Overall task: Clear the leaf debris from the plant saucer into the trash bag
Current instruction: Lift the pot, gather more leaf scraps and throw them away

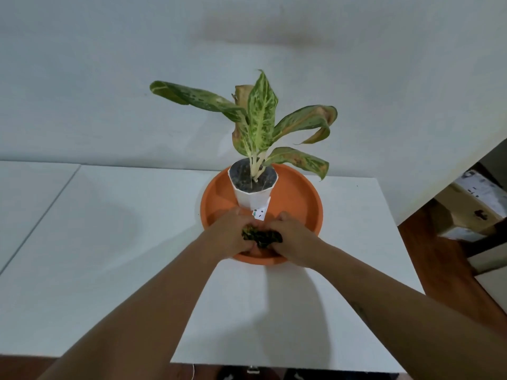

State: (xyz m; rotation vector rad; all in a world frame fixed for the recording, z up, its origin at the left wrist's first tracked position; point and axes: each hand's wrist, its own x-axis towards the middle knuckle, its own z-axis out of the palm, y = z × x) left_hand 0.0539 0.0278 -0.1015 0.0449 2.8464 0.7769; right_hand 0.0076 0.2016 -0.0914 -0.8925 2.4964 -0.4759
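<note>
An orange round saucer (296, 198) sits on a white table (274, 311). In it stands a white pot (253, 197) with a green variegated plant (262, 116). Over the saucer's near side my left hand (229, 233) and my right hand (293, 237) meet, cupped around a dark green and yellow clump of leaf debris (260, 237) held between them. No trash bag is in view.
A white wall stands close behind the plant. A second white table surface (35, 204) adjoins on the left. Right of the table is wooden floor (444, 270), with cardboard boxes (472, 207) beyond. Drooping leaves overhang the saucer's right rim.
</note>
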